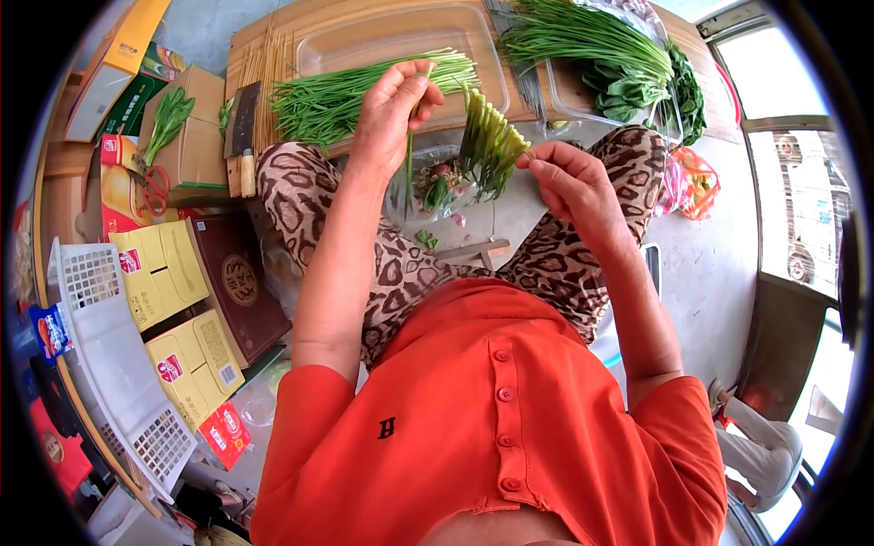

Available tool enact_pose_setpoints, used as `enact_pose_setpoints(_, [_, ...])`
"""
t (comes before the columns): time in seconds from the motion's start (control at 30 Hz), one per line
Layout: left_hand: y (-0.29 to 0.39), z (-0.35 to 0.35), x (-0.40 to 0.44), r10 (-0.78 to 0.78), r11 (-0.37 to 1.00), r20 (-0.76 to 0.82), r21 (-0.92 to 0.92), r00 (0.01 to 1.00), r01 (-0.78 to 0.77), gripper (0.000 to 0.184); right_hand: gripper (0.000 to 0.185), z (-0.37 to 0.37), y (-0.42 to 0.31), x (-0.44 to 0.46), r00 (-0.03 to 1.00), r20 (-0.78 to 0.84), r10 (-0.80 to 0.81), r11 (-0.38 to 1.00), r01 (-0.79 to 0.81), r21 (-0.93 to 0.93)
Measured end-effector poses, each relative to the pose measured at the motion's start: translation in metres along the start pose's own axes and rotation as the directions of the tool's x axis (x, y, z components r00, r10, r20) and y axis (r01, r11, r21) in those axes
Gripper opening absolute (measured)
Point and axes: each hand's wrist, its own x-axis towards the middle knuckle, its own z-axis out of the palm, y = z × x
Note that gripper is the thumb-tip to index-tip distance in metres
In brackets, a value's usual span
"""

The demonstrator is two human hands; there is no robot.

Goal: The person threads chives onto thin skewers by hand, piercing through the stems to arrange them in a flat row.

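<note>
Between my hands hangs a row of folded green chives [492, 144], seemingly threaded on a thin skewer. My right hand [566, 182] pinches the skewer's end beside the row. Raised higher, my left hand [397, 107] has its fingers closed on a green chive stalk [409, 173] that dangles below it. Behind it, loose chives [341, 96] lie across a clear plastic tray [391, 36] on the wooden board. A clear bag [428, 196] with vegetable scraps is below the hands, between the knees.
A cleaver [243, 123] and wooden skewers [270, 77] lie left on the board. Metal skewers [521, 64], more chives [592, 41] and leafy greens [619, 91] are at the right. Boxes [164, 273] and a white basket [118, 355] stand left. A person's legs [756, 446] show lower right.
</note>
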Motion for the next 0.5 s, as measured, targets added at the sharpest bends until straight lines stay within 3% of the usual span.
enact_pose_setpoints(0.3, [-0.0048, -0.0027, 0.0020, -0.071, 0.979, 0.049, -0.189, 0.996, 0.079, 0.013, 0.018, 0.0051, -0.0003, 0.0023, 1.000, 0.023, -0.011, 1.000, 0.012, -0.013])
enact_pose_setpoints(0.5, [-0.0027, -0.0029, 0.0007, -0.084, 0.978, 0.074, -0.187, 0.994, 0.097, 0.016, 0.018, 0.0073, -0.0017, 0.0017, 1.000, 0.029, -0.001, 1.000, 0.001, -0.016])
